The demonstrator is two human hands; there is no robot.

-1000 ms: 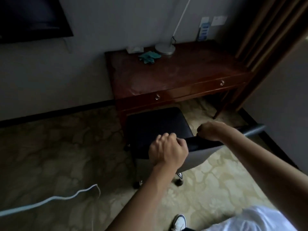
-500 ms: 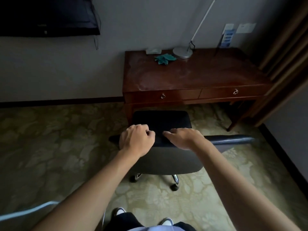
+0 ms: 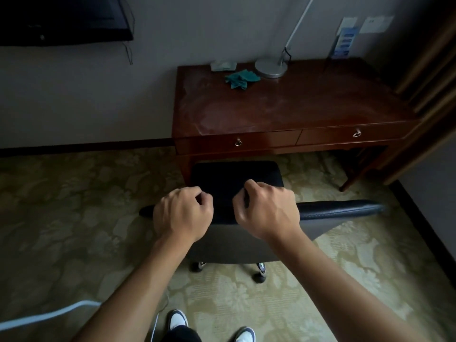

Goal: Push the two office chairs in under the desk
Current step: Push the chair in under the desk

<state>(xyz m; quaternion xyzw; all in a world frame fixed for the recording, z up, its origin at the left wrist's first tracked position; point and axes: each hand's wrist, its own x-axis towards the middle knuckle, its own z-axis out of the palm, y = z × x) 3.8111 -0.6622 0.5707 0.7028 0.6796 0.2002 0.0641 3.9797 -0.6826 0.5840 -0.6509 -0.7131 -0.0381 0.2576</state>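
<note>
A black office chair (image 3: 234,178) on castors stands in front of the dark red wooden desk (image 3: 296,107), its seat's front edge just below the left drawer. Both of my hands grip the top edge of the chair's backrest. My left hand (image 3: 182,213) is closed on it left of centre, and my right hand (image 3: 267,209) is closed on it just to the right. The backrest top runs out to the right past my right hand. Only this one chair is in view.
On the desk lie a green cloth (image 3: 240,79), a lamp base (image 3: 271,67) and a small tray (image 3: 223,65). A television (image 3: 61,18) hangs on the wall at left. A white cable (image 3: 49,314) crosses the patterned carpet at lower left. Curtains (image 3: 429,77) hang at right.
The chair has turned to face the desk squarely and sits closer to it. My hands have moved together to the middle of the backrest, and my view has swung right.
</note>
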